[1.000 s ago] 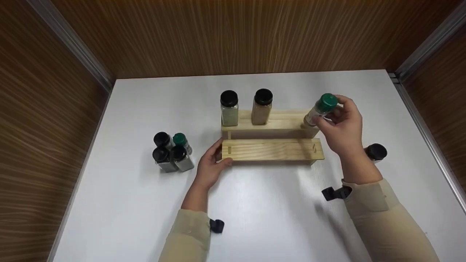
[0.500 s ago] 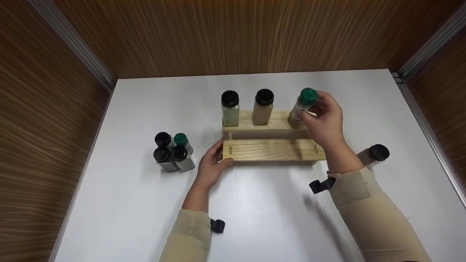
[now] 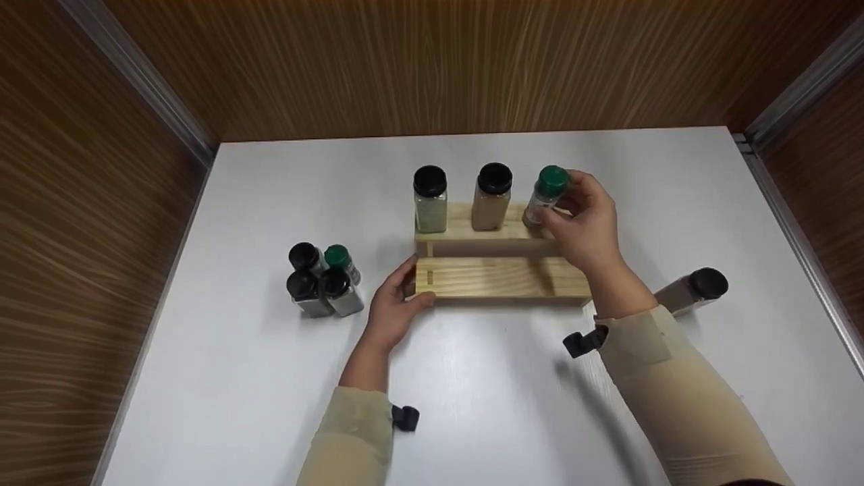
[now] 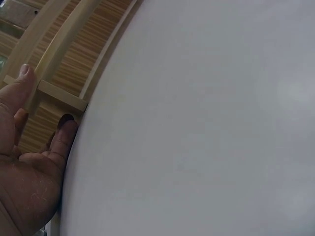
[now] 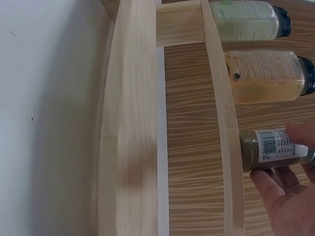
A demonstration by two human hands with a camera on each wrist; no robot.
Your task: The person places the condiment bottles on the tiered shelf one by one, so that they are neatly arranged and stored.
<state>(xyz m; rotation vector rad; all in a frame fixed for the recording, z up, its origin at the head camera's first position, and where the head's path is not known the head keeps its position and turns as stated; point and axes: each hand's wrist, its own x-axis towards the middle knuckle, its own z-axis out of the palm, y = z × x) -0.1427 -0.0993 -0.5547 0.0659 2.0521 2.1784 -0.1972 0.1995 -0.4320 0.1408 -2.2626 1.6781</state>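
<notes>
On the upper step of a two-step wooden rack stand a black-capped jar with pale green contents and a black-capped jar with tan contents. My right hand pinches a green-capped spice jar between thumb and fingers, at the upper step to the right of the tan jar. In the right wrist view the base of this spice jar meets the step's edge, its barcode label showing. My left hand holds the rack's left end, thumb on the lower step, other fingers partly hidden behind it.
A cluster of several spice jars, one green-capped, stands on the white table left of the rack. Another black-capped jar stands at the right, beside my right forearm. Wood-grain panels enclose the back and sides.
My right hand has carried the green-capped spice jar leftward along the upper step, closer to the tan jar, and the jar is more upright. My left hand stays on the rack.
</notes>
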